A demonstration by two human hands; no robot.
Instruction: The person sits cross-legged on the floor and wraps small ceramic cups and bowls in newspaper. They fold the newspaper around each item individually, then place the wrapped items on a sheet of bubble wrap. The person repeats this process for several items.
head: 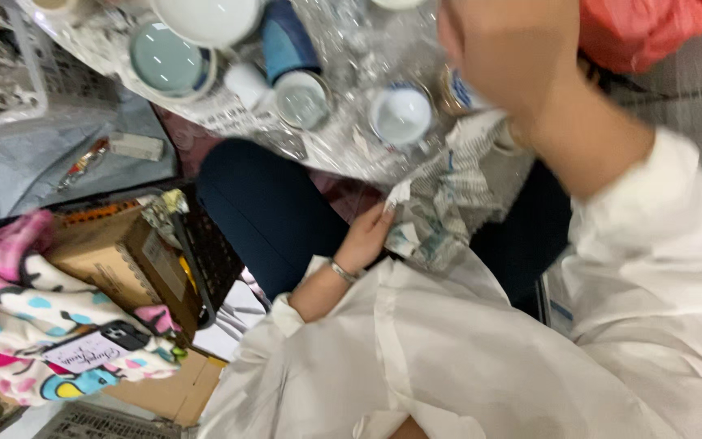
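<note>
Seated person's left hand (365, 237) pinches crumpled printed newspaper (448, 199) just beyond its fingertips, while the blurred right hand (507, 50), grip unclear, hovers above a small white cup (400, 115); wrapping goes best with paper pulled taut.

Single head-worn camera, tilted steeply downward at close range; field covers lap, table edge (229, 122) and floor clutter at left.

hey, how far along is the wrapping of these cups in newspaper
Done: none of the pieces in view looks fully wrapped. In hand: the left hand grips crumpled newspaper; the right hand is raised by a cup at its top, grip blurred. Left: bare white cup, glass and bowl.
</note>
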